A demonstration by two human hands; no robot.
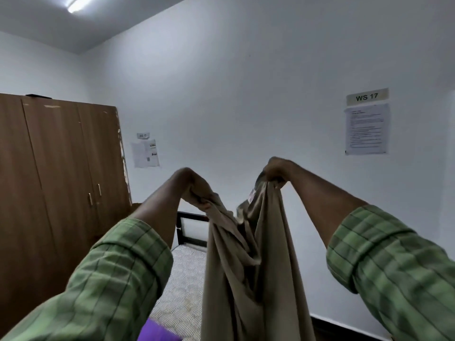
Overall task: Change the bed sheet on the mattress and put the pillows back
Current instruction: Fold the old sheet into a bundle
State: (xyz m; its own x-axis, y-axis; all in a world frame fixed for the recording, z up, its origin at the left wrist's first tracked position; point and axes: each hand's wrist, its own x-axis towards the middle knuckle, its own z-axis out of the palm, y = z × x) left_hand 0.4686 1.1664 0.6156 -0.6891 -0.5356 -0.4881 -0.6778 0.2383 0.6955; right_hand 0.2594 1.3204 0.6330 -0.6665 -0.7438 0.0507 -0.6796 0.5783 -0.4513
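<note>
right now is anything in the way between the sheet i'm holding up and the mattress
Nothing visible blocks it. Both the left hand and right hand grip the beige sheet, which hangs over the bare mattress. A purple object lies at its near edge; what it is cannot be told.

A beige bed sheet [248, 254] hangs bunched in long folds, lifted above a bare quilted mattress [179, 279] whose near end carries a purple pillow [155, 332].

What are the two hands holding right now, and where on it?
Both hold the beige bed sheet up over the mattress. The left hand grips a bunched part of its top edge, the right hand another; the rest hangs down.
</note>
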